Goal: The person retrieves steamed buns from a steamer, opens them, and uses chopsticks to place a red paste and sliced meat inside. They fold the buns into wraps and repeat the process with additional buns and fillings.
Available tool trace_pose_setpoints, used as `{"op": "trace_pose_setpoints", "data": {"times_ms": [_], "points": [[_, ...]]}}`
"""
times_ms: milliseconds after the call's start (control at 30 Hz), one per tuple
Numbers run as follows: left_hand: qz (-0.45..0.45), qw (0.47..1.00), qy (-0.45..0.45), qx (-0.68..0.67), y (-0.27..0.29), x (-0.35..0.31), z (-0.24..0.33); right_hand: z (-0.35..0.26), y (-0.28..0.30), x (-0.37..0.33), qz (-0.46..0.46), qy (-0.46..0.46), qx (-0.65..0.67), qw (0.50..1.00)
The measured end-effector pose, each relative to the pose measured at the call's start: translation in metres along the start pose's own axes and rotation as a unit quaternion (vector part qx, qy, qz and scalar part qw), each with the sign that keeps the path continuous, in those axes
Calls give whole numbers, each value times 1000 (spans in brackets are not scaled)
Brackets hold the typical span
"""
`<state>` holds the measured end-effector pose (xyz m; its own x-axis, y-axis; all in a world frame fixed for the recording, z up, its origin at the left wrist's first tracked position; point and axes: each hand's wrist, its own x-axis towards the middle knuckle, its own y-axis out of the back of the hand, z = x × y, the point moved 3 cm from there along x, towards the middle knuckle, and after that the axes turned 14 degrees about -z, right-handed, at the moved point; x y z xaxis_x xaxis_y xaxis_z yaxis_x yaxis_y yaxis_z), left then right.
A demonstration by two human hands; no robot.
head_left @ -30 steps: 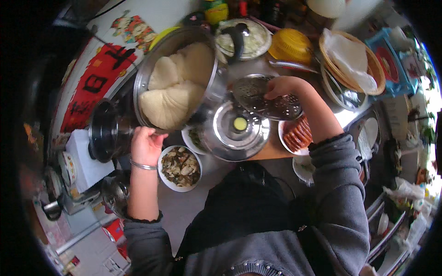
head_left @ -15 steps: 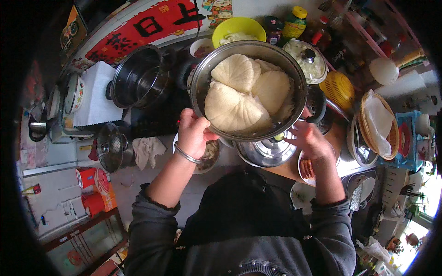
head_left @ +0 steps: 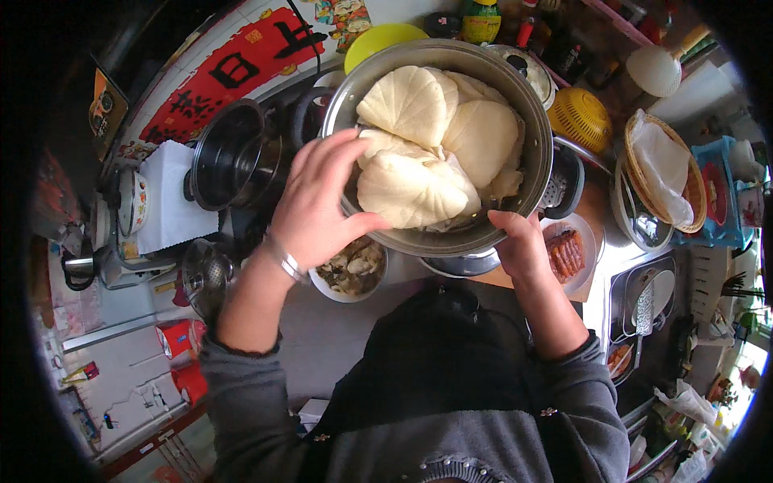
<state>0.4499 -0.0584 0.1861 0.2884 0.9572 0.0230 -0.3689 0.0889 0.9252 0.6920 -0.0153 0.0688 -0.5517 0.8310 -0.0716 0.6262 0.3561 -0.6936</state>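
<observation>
Daylight pours in around half past three, where I see a bright window (head_left: 755, 356) with greenery near it. At twelve o'clock stands a pale wall (head_left: 407, 14), a red paper banner (head_left: 233, 72) fixed across it toward half past ten. A pinkish shelf edge (head_left: 632, 29) slants by one-thirty. The tabletop (head_left: 616, 262) gleams at three; grey floor (head_left: 322, 346) shows at seven, brown-framed furniture (head_left: 153, 439) near eight.
</observation>
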Motion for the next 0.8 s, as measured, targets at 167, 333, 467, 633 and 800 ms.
{"op": "trace_pose_setpoints", "data": {"times_ms": [167, 333, 467, 633, 800], "points": [[-235, 970, -14, 59, -5, 43, -2, 4, -13, -5, 28, 12, -45, 999], [-211, 963, -114, 126, -22, 33, 24, 7, -14, -9, 21, 23, -12, 999], [-274, 949, -114, 109, -18, 8, 53, 12, -7, -11, 17, 14, 3, 1000], [-233, 956, -50, -172, 2, 75, 24, 20, -8, -17, 51, -21, 5, 998], [-197, 971, -134, 18, -26, 133, 20, 22, -14, -21, 47, -25, 37, 998]]}}
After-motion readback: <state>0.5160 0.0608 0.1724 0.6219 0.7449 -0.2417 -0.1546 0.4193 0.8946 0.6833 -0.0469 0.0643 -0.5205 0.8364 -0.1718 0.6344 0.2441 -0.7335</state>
